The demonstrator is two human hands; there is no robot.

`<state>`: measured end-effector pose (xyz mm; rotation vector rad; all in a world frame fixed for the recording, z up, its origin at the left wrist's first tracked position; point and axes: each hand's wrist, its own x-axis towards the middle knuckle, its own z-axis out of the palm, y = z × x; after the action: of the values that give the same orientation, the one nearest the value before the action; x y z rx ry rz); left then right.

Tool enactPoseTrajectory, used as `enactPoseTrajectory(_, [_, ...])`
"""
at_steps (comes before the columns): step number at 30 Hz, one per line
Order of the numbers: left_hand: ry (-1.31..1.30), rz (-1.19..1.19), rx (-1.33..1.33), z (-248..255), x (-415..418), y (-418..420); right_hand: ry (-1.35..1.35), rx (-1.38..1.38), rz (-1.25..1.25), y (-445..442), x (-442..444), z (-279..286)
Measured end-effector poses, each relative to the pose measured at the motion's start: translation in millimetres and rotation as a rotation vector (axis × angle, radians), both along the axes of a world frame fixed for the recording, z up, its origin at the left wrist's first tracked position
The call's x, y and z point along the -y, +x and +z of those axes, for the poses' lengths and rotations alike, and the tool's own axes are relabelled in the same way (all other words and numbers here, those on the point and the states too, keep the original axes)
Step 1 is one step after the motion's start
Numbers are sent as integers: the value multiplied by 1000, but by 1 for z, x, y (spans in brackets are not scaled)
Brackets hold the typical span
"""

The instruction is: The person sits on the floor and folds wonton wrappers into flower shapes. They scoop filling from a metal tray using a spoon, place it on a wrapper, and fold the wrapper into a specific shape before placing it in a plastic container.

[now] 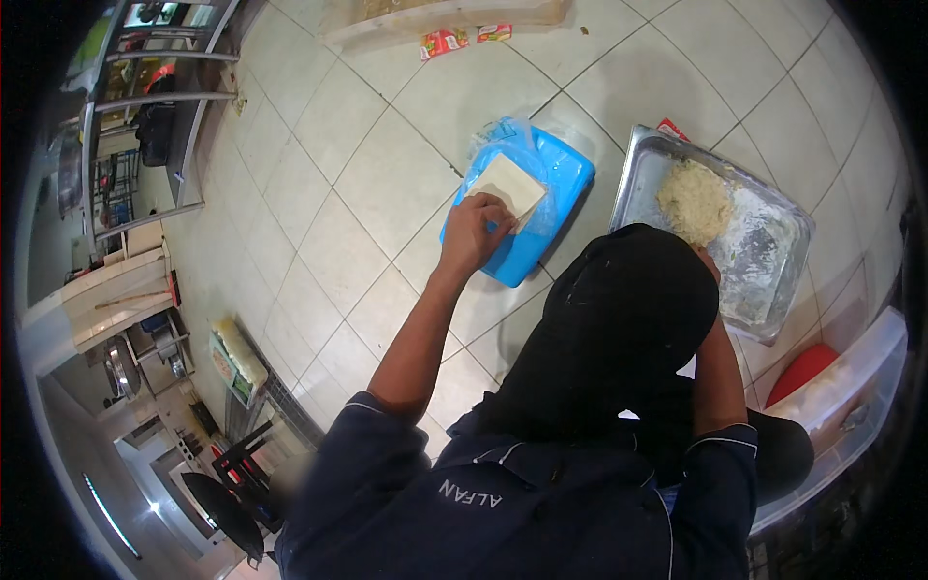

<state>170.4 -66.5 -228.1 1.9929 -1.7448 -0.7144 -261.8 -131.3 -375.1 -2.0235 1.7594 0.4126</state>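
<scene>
A stack of square, pale dough wrappers [509,180] rests on clear plastic wrap [500,135] over a blue plastic container [569,163]. My left hand [477,223] is at the stack's near corner, with thumb and fingers pinching the edge of a wrapper. To the right, a rectangular metal tray [786,217] holds a mound of pale, mashed filling [692,199], and whitish residue coats its floor. My right hand [708,262] reaches the mound's near side. Most of it is hidden behind my black-clad knee, so its grip does not show.
Red printed packets [444,43] lie on the tiled floor [348,130] near a long plastic tub [449,14]. A translucent plastic bin [855,428] and a red round object [801,373] stand at my right. Metal shelving [163,96] is at far left, above a bench holding a tray [235,355].
</scene>
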Motion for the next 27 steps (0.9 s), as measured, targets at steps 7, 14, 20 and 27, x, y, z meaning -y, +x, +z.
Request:
enactPoseTrajectory(7, [15,334,-724,10,-2,32,25,2,-47,5,1,-1])
enactPoseTrajectory(14, [-213,456,-1818,77,10,15,-126,203,-65,-28,-24,-63])
enactPoseTrajectory(20, [-330,431,-2280,95,18,-25,-6,50,65,10,-16,-25])
enactPoseTrajectory(27, [-302,-55,-2455,119,36,-59,-51,73,125,11,-10,-1])
